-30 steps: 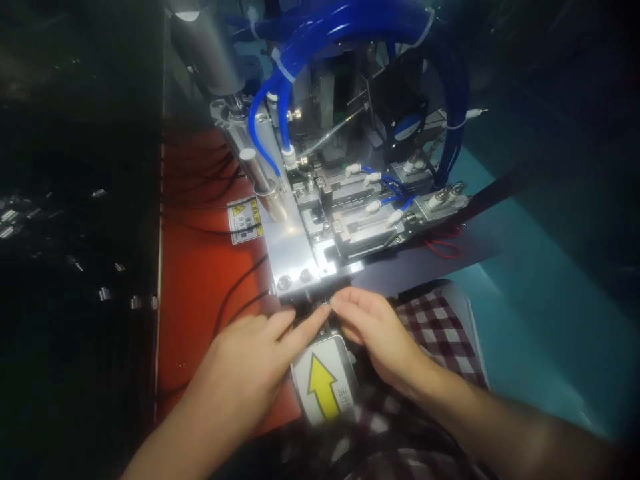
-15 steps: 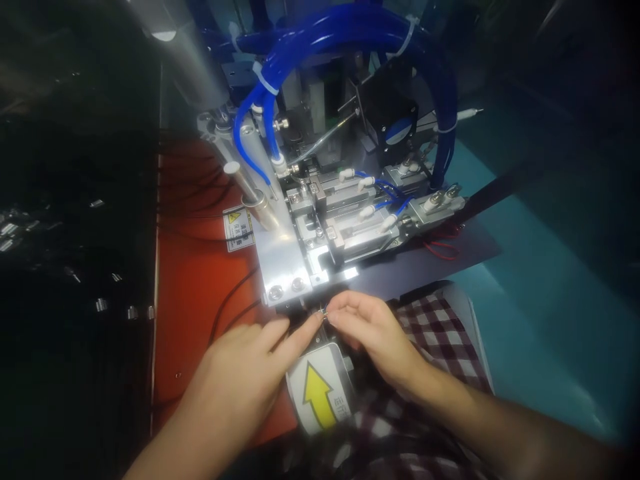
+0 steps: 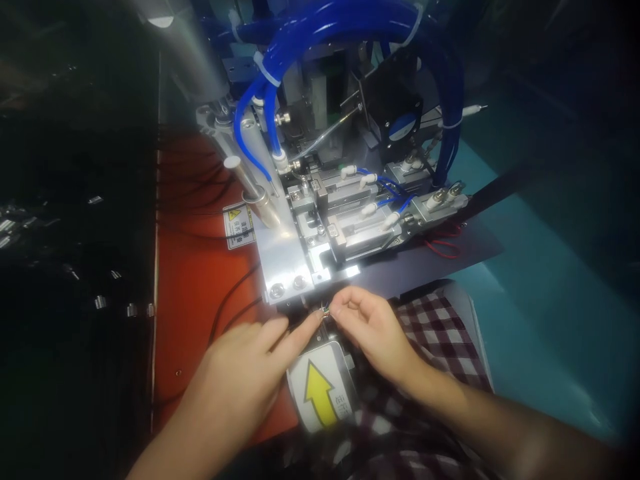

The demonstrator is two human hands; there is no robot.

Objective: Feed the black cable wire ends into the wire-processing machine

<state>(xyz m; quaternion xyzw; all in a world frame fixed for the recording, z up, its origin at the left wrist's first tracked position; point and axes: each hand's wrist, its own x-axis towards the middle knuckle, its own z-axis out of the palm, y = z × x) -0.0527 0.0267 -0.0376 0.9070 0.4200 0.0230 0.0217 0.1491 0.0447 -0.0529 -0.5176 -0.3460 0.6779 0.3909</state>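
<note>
We note blue hoses (image 3: pixel 320 27), an orange-red mat (image 3: pixel 195 280), a teal desk (image 3: pixel 525 313), a yellow arrow label (image 3: pixel 320 393), and dark-and-white checked cloth (image 3: pixel 440 333).

- The right hand (image 3: pixel 373 327) holds a small part (image 3: pixel 325 310) in a thumb-and-forefinger grip, just off the near edge of the metal plate (image 3: pixel 280 257).
- The left hand (image 3: pixel 245 363) is over the orange mat (image 3: pixel 195 280), with its forefinger stretched to the part's left side. Whether its grip closes on the part cannot be told.
- A yellow arrow label (image 3: pixel 320 393) sits just below both hands, toward the bench's near edge.
- Blue hoses (image 3: pixel 320 20) arch over the machine toward the far edge.
- A checked cloth (image 3: pixel 435 327) shows beneath the right wrist, and the teal bench (image 3: pixel 525 320) spreads out to the right.
</note>
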